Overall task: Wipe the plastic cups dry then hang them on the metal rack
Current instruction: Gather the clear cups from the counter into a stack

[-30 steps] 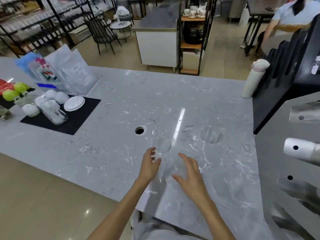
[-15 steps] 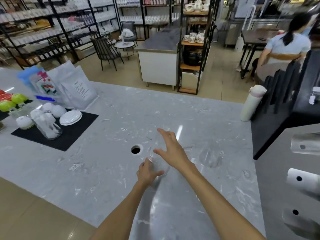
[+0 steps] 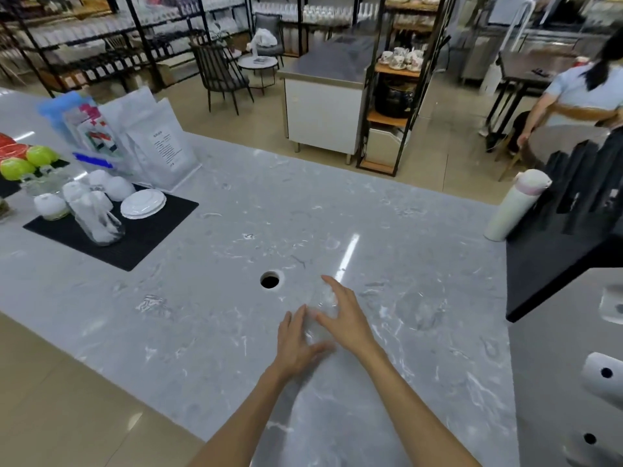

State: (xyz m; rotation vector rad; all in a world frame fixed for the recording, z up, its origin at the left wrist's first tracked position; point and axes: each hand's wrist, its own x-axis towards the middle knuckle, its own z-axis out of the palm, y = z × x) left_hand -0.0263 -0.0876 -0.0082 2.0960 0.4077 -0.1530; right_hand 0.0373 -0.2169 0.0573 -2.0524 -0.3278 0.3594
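**Surface and room.** The hands work over a grey veined stone counter (image 3: 209, 308). A round hole (image 3: 269, 280) is cut in it just ahead of the hands and to their left. Far left of the left hand a black mat (image 3: 148, 230) carries white dishes and a clear jar. White pouches (image 3: 158, 143) stand behind the mat. Far ahead and to the right stand a white flask (image 3: 509, 210) and a black stand (image 3: 556, 251). Across the tan floor are shop shelving, a dark chair (image 3: 219, 79) and a white cabinet (image 3: 323, 109). A seated person (image 3: 580, 92) is at the far right.

**Edges and open room.** The counter's near edge runs diagonally under the left forearm. The stone between the hands and the mat is bare. The metal rack (image 3: 556, 348), a grey panel with holed pegs, lies to the right of the right forearm.

**Hands.** Both hands meet at one clear plastic cup (image 3: 322, 306), whose outline is faint. The left hand (image 3: 296, 342) is spread with fingers nearly straight, laid against the cup's near left side, thumb stretched under it. The right hand (image 3: 344, 315) is also spread with fingers extended over the cup's far side, thumb against it. A second clear cup (image 3: 425, 308) sits on the stone to the right of the right hand, apart from it.
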